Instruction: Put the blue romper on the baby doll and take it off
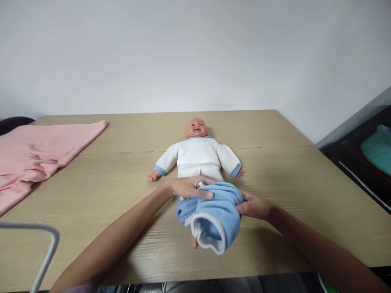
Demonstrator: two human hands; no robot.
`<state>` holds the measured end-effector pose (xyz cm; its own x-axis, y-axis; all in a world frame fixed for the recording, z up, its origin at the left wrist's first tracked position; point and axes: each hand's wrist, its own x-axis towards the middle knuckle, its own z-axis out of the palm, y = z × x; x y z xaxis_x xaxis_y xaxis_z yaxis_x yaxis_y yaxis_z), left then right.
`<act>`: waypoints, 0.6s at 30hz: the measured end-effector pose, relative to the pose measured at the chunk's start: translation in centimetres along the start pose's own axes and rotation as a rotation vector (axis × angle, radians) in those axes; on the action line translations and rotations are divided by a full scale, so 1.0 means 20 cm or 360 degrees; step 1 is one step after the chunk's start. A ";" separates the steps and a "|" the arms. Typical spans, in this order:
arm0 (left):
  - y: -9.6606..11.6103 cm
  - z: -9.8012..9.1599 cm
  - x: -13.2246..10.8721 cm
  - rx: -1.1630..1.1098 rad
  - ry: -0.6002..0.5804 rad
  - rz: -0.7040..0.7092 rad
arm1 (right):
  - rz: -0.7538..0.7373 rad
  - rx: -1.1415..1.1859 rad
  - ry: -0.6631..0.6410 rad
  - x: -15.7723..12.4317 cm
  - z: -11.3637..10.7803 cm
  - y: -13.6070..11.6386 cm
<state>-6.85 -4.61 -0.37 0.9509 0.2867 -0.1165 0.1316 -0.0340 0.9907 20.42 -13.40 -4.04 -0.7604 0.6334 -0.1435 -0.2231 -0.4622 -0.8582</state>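
A baby doll (198, 152) in a white top with blue cuffs lies on its back on the table, head toward the wall. Light blue trousers (224, 203) with white-edged leg openings are bunched over its legs, and one opening gapes toward me. Part of a doll foot (194, 243) shows beneath that opening. My left hand (194, 187) lies across the doll's lower body, its thumb on the blue cloth and its other fingers partly hidden. On the other side my right hand (252, 204) pinches the trousers' edge between thumb and fingers.
A pink cloth (45, 154) lies spread over the left side of the wooden table (290, 183). A white metal bar (45, 232) curves up at the lower left. Beyond the table's right edge, a green-blue item (377, 148) rests on something dark. A plain wall stands behind.
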 end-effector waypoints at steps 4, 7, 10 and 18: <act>-0.04 -0.03 -0.01 -0.0219 -0.0141 -0.0056 | 0.0011 0.0286 -0.0040 0.03 0.04 0.02; -0.06 -0.04 0.00 -0.0184 -0.0124 -0.0108 | 0.0047 0.0286 -0.0098 0.03 0.06 0.03; -0.06 -0.03 0.00 -0.0176 -0.0073 -0.0163 | 0.0095 0.0133 -0.0012 0.02 0.06 0.05; -0.04 0.00 -0.02 -0.0197 0.0000 -0.0105 | -0.0096 0.0004 -0.0227 0.03 0.14 0.02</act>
<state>-7.34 -4.64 -1.18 0.9414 0.2841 -0.1819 0.1586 0.1032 0.9819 18.22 -14.87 -3.06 -0.8243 0.5658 -0.0199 -0.2727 -0.4277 -0.8618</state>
